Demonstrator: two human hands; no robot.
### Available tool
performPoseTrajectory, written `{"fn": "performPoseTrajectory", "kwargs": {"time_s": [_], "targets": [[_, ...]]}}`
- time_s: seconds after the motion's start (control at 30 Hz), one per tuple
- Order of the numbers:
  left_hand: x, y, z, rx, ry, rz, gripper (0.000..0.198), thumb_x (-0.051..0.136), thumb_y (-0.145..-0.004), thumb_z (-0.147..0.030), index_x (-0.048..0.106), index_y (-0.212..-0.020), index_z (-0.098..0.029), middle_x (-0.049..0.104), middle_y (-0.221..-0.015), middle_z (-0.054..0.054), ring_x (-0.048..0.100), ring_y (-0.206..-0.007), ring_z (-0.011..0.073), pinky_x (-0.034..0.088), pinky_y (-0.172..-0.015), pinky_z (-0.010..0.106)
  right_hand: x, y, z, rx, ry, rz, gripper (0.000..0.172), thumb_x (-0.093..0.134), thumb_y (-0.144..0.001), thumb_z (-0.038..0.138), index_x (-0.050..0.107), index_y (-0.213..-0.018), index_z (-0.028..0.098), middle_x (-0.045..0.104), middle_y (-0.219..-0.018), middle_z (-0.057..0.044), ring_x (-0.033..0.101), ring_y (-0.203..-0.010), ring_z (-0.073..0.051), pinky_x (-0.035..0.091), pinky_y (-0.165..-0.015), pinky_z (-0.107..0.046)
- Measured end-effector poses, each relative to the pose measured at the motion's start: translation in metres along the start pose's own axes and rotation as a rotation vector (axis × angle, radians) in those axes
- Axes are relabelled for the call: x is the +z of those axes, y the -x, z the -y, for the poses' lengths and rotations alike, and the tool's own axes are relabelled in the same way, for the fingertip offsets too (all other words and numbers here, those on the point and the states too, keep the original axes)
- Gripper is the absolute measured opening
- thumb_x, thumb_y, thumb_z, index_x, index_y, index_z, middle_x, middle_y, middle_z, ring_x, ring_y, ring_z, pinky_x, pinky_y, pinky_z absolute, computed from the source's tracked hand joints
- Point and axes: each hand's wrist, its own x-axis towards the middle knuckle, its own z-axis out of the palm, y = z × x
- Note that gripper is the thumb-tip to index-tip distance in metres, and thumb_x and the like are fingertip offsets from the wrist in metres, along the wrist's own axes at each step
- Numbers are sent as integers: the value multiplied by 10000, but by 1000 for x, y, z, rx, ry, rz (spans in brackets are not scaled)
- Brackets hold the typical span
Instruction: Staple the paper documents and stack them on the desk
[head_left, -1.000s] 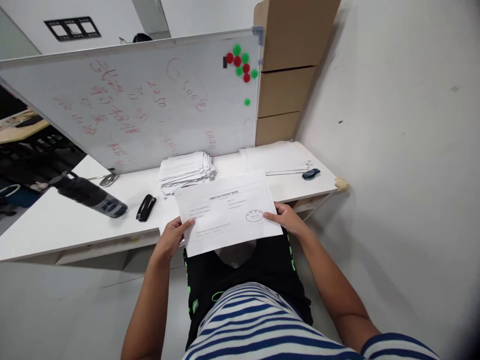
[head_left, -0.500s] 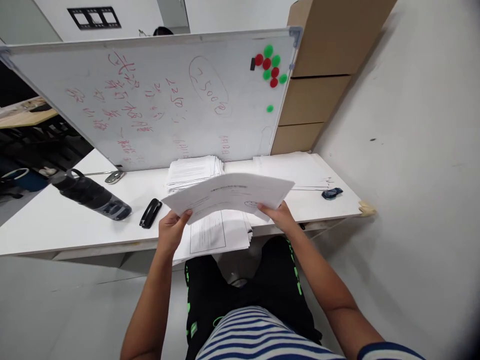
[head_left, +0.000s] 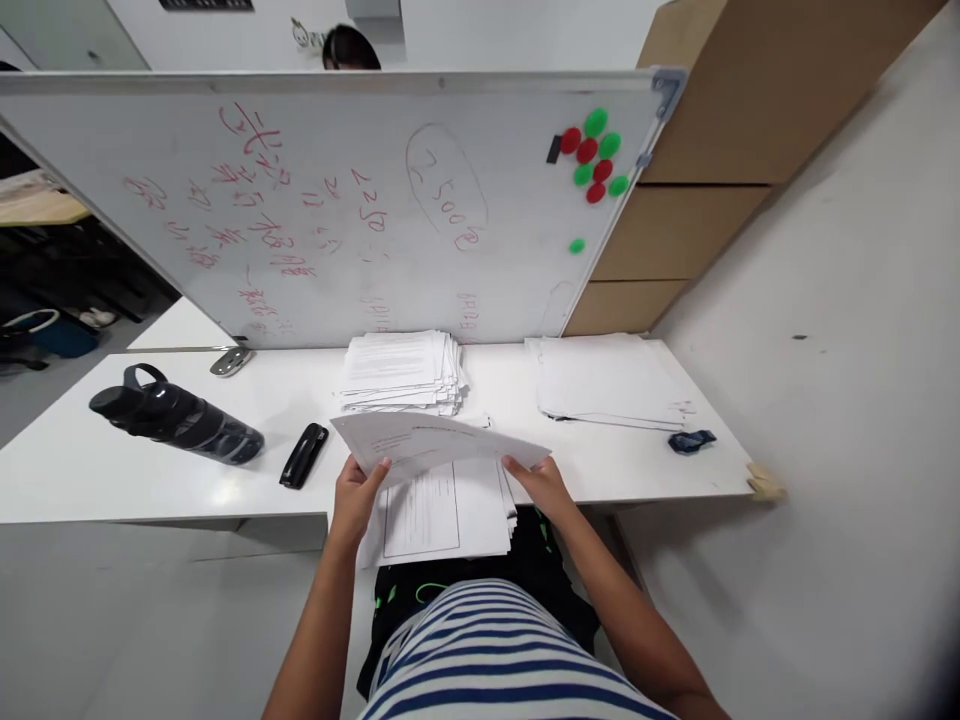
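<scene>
A printed paper sheet point(head_left: 442, 445) is held up and bowed between my two hands, above the near edge of the table. My left hand point(head_left: 358, 500) pinches its left end with the thumb on top. At the other end, my right hand point(head_left: 541, 485) grips it the same way. Whether it is one sheet or a few together, I cannot tell. Below it a stack of printed papers point(head_left: 450, 520) juts over the table's front edge. Just behind lies another paper stack point(head_left: 401, 370), its edges uneven.
A whiteboard point(head_left: 300, 200) with red writing and round magnets stands along the back. On the left are a dark bottle point(head_left: 180, 420), a black stapler point(head_left: 304, 455) and a computer mouse point(head_left: 231, 361). Papers point(head_left: 607, 375) and a dark small item point(head_left: 691, 441) lie right, cardboard boxes point(head_left: 675, 230) behind.
My view has shifted, so the table appears lower. Both hands have lowered the sheet toward the near stack, and it now tilts down to the right. Both still hold it.
</scene>
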Motion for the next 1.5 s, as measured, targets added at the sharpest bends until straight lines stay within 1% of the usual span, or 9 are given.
{"fn": "performPoseTrajectory", "kwargs": {"time_s": [0.2, 0.4, 0.63, 0.87, 1.07, 1.17, 1.27, 1.33, 1.5], "targets": [[8, 11, 20, 10, 31, -61, 541, 807, -708, -472, 650, -1124, -164, 725, -1165, 126, 678, -1076, 260, 508, -984, 408, 2, 6, -24, -40, 42, -6, 391, 659, -837, 560, 749, -1068, 257, 762, -1086, -72, 683, -1070, -313, 550, -934, -416], [-5, 60, 3, -18, -57, 21, 597, 808, -705, -474, 646, -1198, -179, 699, -1238, 130, 662, -1127, 287, 526, -963, 404, 4, 26, -31, -61, 30, -92, 423, 710, -795, 533, 751, -1012, 173, 769, -1076, -132, 694, -1073, -356, 560, -933, -468], [-37, 117, -14, -91, -104, 113, 651, 829, -692, -454, 625, -1246, -178, 668, -1290, 154, 627, -1190, 321, 525, -964, 404, -15, 67, -32, 162, -189, 142, 399, 780, -757, 450, 731, -1057, 192, 758, -1127, -120, 707, -1069, -335, 559, -976, -463], [-35, 135, 0, -189, -39, 164, 640, 839, -688, -431, 638, -1242, -180, 684, -1260, 151, 650, -1149, 300, 505, -998, 416, -30, 90, -47, 276, -266, 216, 407, 799, -743, 442, 745, -1052, 182, 775, -1070, -118, 726, -1024, -338, 583, -923, -470], [-36, 99, -3, -138, -185, 135, 631, 772, -730, -527, 623, -1249, -202, 729, -1102, 115, 689, -976, 263, 536, -865, 381, -37, 81, -52, 301, -296, 123, 426, 812, -733, 454, 754, -1050, 175, 770, -1087, -118, 717, -1047, -346, 575, -944, -464], [-49, 52, -10, 103, -512, -110, 573, 667, -804, -568, 622, -1237, -195, 706, -1108, 129, 650, -1042, 284, 501, -897, 392, -46, 76, -53, 308, -296, 3, 405, 809, -732, 446, 755, -1045, 195, 761, -1118, -109, 702, -1088, -347, 558, -986, -461], [-68, -1, -14, 308, -982, -402, 548, 624, -847, -468, 580, -1296, -156, 575, -1349, 205, 468, -1307, 363, 378, -1053, 483, -58, 73, -57, 366, -272, -82, 379, 802, -729, 443, 752, -1024, 209, 752, -1135, -116, 704, -1081, -356, 568, -975, -467], [-81, -32, -12, 249, -1168, -502, 626, 625, -837, -450, 517, -1350, -109, 503, -1406, 263, 407, -1346, 410, 367, -1039, 527, -65, 72, -61, 420, -249, -100, 385, 803, -721, 455, 750, -1015, 212, 753, -1121, -133, 714, -1051, -365, 585, -944, -471], [-107, -67, 2, 133, -1181, -432, 452, 529, -881, -508, 616, -1106, -126, 650, -1105, 233, 575, -1125, 391, 433, -915, 481, -71, 77, -69, 480, -218, -111, 396, 813, -688, 472, 763, -989, 220, 753, -1105, -148, 717, -1038, -375, 600, -910, -471]]}}
